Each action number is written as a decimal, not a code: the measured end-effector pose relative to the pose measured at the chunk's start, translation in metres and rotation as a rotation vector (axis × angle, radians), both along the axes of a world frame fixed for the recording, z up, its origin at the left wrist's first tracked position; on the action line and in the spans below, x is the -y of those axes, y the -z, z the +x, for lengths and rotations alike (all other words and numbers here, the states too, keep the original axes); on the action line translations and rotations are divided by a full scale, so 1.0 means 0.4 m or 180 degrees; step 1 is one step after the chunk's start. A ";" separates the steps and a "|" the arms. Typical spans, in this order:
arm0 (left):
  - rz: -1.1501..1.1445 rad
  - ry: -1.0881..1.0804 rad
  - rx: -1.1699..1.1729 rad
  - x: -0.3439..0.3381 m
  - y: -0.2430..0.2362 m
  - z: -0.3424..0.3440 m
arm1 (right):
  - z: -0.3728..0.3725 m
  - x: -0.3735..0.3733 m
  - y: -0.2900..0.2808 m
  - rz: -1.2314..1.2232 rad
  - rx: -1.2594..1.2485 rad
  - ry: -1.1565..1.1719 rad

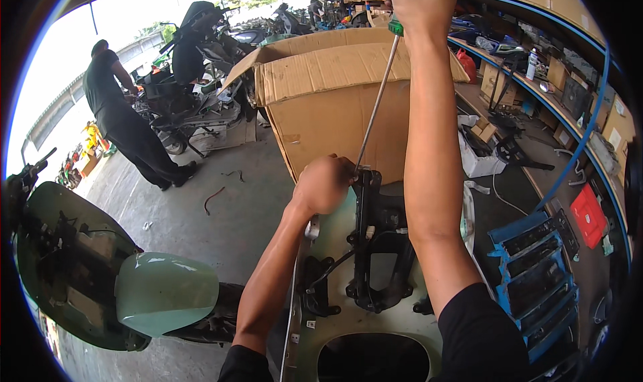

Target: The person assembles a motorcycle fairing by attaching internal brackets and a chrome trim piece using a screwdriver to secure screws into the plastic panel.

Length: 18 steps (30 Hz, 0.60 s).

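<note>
High up, my right hand point(423, 7) is wrapped round the green handle of a long screwdriver point(377, 101). Its metal shaft slants down to the top end of a black plastic bracket point(365, 235). My left hand point(323, 186) is closed beside the shaft's lower end, at the bracket's top; a blur covers much of it, so what its fingers grip is hidden. The bracket lies on the inner side of a pale green scooter body panel point(335, 345), which has a large dark opening near me. The screwdriver's tip is hidden.
A large open cardboard box point(335, 121) stands just beyond the panel. At left is a green scooter point(167, 295); farther back a person point(110, 107) in dark clothes stands beside a stripped scooter point(191, 81). Blue-edged shelving point(529, 81) and a blue slatted rack point(536, 275) are at right.
</note>
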<state>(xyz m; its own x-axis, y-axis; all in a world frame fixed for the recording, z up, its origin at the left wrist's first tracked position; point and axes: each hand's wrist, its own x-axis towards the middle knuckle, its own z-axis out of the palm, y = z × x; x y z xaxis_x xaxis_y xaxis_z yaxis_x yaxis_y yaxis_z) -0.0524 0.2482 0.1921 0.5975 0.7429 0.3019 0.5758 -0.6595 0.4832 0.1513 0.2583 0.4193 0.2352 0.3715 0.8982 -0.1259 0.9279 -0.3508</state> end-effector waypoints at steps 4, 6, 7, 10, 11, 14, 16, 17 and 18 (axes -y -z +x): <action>0.0080 0.0182 0.0103 0.021 -0.014 0.032 | 0.051 -0.001 -0.039 0.0632 0.0419 -0.2053; 0.0073 0.0148 0.0109 0.015 -0.017 0.031 | 0.068 -0.049 -0.036 0.1069 0.0966 -0.4065; 0.0042 0.0151 0.0131 0.023 -0.012 0.034 | 0.111 -0.081 -0.054 0.0981 0.1723 -0.4431; -0.0036 0.0050 0.0173 0.005 0.007 0.006 | -0.038 0.043 0.017 0.0457 0.0159 -0.0939; -0.0038 0.0050 0.0175 0.003 0.004 0.005 | -0.051 0.036 0.010 0.0455 0.0160 -0.0939; -0.0027 0.0117 0.0197 -0.001 -0.005 0.007 | -0.051 0.018 -0.018 0.0723 -0.0058 0.2160; 0.0056 0.0086 0.0075 0.015 -0.008 0.004 | -0.014 0.027 -0.031 0.0181 0.0330 0.0482; 0.0066 0.0082 0.0060 0.020 -0.013 0.006 | 0.010 0.028 -0.035 -0.0084 0.0506 -0.0365; 0.0107 0.0097 0.0093 0.024 -0.017 0.010 | 0.034 0.021 -0.041 0.0155 0.0718 -0.1864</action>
